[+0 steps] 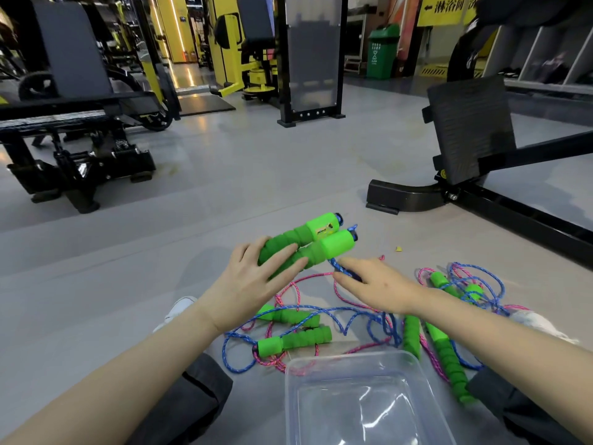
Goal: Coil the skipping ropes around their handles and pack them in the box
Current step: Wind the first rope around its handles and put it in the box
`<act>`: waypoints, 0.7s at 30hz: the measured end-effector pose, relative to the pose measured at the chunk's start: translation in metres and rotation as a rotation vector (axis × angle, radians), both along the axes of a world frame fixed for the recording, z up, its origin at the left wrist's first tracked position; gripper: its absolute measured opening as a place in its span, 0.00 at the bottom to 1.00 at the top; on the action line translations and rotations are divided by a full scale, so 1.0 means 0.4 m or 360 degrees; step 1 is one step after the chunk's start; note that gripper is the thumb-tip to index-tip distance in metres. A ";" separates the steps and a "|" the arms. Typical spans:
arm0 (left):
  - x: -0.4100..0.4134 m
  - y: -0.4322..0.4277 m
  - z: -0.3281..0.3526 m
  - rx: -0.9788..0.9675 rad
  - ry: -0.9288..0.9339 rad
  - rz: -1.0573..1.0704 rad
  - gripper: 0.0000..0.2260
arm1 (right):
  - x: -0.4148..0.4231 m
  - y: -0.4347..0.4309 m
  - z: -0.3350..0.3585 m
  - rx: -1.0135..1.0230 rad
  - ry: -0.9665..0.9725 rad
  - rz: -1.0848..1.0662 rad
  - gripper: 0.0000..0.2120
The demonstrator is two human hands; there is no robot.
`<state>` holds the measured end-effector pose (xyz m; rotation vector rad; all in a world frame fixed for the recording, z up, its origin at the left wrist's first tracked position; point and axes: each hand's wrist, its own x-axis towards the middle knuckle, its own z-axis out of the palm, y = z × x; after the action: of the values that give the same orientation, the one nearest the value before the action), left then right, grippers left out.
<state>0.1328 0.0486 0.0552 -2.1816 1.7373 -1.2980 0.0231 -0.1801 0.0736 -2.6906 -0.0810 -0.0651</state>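
Skipping ropes lie tangled on the grey floor, between the person's legs and just beyond the clear box, whose far rim touches the cords. The left hand grips a pair of green handles raised above the tangle. The right hand pinches their blue cord, fingers narrow. Open floor stretches left and far; a black machine base borders far right.

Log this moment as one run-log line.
phase: coil not yet wound | left hand: holds two green handles | right hand: pinches blue rope | box: empty | other ropes: tangled on floor
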 end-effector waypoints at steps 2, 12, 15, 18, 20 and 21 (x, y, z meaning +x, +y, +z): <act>0.011 0.021 -0.006 0.0078 -0.0030 0.0035 0.34 | -0.001 -0.008 0.023 -0.0054 0.0005 0.0019 0.17; -0.001 0.025 -0.005 0.0340 0.0049 0.0027 0.25 | -0.019 -0.059 0.138 0.0336 0.0200 0.0151 0.13; -0.017 0.013 0.008 0.0398 0.0019 -0.0070 0.26 | -0.015 -0.070 0.147 0.0464 0.0060 0.0179 0.15; -0.038 0.000 0.011 0.0381 -0.0022 -0.0196 0.20 | -0.019 -0.075 0.151 0.0568 0.0020 0.0162 0.13; -0.060 -0.015 0.013 0.0363 -0.0028 -0.0300 0.19 | -0.019 -0.076 0.148 0.0631 0.0004 0.0140 0.13; -0.075 -0.025 0.016 0.0349 -0.0026 -0.0348 0.17 | -0.017 -0.079 0.144 0.0662 -0.0021 0.0131 0.14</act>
<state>0.1028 0.0387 0.0617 -1.9033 2.0498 -1.0973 0.0165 -0.2118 0.1311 -2.2690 -0.1630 -0.0659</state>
